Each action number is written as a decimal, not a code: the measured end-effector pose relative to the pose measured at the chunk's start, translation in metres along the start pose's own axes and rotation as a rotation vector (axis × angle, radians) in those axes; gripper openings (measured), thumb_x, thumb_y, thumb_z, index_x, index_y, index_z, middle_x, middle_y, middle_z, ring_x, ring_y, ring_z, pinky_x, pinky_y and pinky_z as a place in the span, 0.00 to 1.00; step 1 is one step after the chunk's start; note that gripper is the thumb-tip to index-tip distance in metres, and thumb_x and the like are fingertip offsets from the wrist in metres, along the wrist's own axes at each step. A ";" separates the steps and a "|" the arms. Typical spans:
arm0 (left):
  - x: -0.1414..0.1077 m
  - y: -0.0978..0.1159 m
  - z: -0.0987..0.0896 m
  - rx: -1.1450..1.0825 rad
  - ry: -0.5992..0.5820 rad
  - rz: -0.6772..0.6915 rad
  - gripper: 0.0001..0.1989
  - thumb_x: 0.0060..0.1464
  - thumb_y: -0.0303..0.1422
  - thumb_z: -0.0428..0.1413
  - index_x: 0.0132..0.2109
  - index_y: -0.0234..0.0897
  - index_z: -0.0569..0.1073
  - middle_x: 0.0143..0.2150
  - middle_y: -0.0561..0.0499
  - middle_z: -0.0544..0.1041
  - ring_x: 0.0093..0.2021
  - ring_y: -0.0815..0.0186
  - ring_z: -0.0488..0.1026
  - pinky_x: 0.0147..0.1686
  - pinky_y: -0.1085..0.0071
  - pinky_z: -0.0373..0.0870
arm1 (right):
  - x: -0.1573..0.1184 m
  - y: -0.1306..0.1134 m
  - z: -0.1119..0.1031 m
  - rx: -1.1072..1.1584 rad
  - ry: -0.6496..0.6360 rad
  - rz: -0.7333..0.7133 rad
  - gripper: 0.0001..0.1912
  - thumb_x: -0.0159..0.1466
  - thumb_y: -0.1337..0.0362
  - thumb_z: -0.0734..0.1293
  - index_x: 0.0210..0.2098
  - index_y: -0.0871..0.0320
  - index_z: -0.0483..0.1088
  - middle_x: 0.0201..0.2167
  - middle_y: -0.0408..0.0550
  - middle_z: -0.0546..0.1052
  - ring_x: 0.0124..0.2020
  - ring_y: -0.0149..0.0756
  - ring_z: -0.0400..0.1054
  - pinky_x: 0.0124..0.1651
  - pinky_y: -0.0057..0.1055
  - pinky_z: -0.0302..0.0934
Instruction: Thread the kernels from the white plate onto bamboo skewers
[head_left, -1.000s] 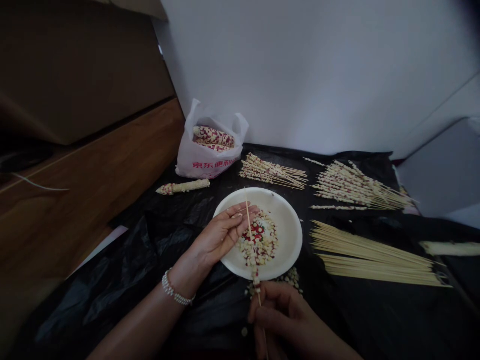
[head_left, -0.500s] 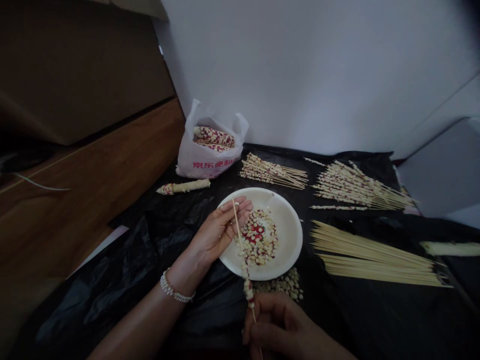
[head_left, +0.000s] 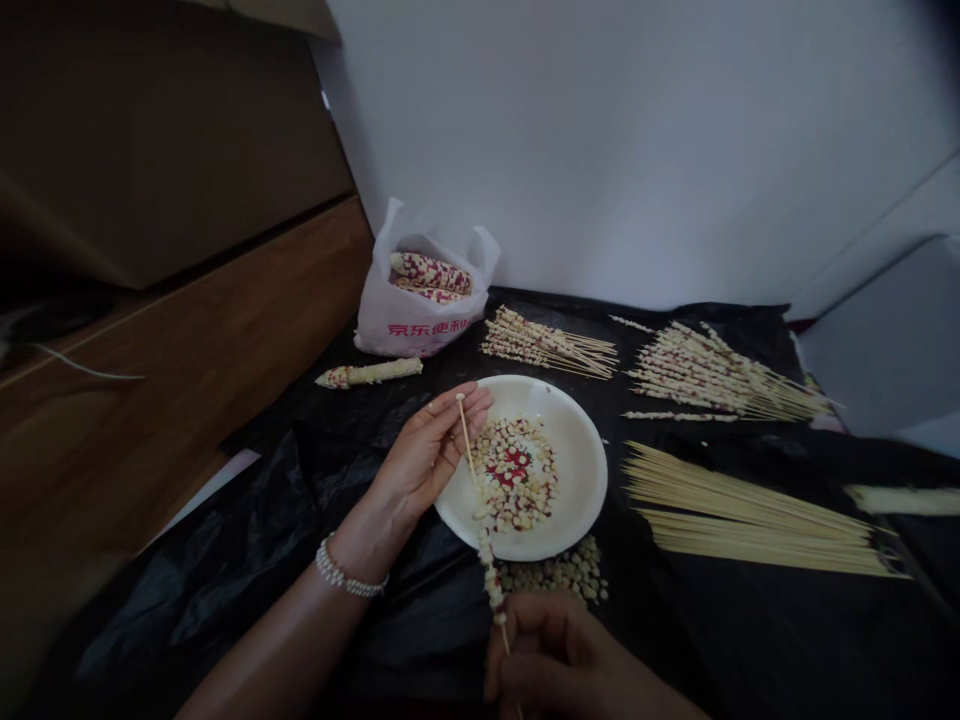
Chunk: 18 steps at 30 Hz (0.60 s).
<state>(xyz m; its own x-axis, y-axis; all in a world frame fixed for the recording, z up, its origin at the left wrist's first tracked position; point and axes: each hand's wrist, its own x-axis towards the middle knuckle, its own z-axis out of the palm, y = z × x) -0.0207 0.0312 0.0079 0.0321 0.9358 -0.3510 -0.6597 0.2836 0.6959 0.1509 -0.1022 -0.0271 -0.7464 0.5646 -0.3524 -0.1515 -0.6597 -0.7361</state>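
My right hand (head_left: 551,650) is closed round the lower end of a thin wooden skewer (head_left: 466,440). Corn kernels (head_left: 491,575) are threaded along its lower part, and a stretch of bare stick rises above them. A single pale kernel (head_left: 460,397) sits at the skewer's tip. Beside that tip, my left hand (head_left: 435,445) is palm up with its fingers stretched out and slightly bent. It is over the left rim of a white bowl (head_left: 581,480), which holds loose cream and dark red kernels (head_left: 525,505). The skewer passes in front of the left palm.
A white plastic bag (head_left: 420,325) holds corn cobs (head_left: 431,272); a mostly stripped cob (head_left: 371,373) lies before it. Filled skewers form two piles (head_left: 551,345), (head_left: 697,375) behind. Bare skewers (head_left: 742,510) lie right. More kernels (head_left: 574,570) lie by the bowl on black plastic sheeting (head_left: 262,560).
The kernel at my left fingers is now at the skewer's tip. My left hand and the upper end of the skewer have shifted slightly left. My right hand keeps its grip.
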 end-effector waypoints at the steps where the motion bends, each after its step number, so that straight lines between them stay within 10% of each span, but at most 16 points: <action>1: 0.000 0.000 0.000 0.001 0.000 0.002 0.11 0.58 0.19 0.50 0.45 0.28 0.75 0.44 0.40 0.80 0.43 0.67 0.78 0.47 0.76 0.73 | 0.000 0.000 0.000 0.004 0.000 0.000 0.13 0.58 0.57 0.71 0.33 0.62 0.73 0.21 0.41 0.74 0.19 0.19 0.62 0.21 0.17 0.48; 18: -0.001 -0.002 0.002 0.008 0.036 0.031 0.10 0.57 0.19 0.51 0.43 0.28 0.75 0.43 0.40 0.80 0.42 0.67 0.79 0.44 0.77 0.75 | 0.004 -0.005 0.005 0.062 -0.020 -0.003 0.15 0.55 0.55 0.72 0.29 0.62 0.73 0.18 0.40 0.73 0.15 0.19 0.59 0.17 0.17 0.46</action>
<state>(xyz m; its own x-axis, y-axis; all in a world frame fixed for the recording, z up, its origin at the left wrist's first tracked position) -0.0179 0.0300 0.0088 -0.0155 0.9361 -0.3514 -0.6543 0.2563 0.7115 0.1456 -0.0991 -0.0222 -0.7584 0.5569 -0.3388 -0.1926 -0.6879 -0.6998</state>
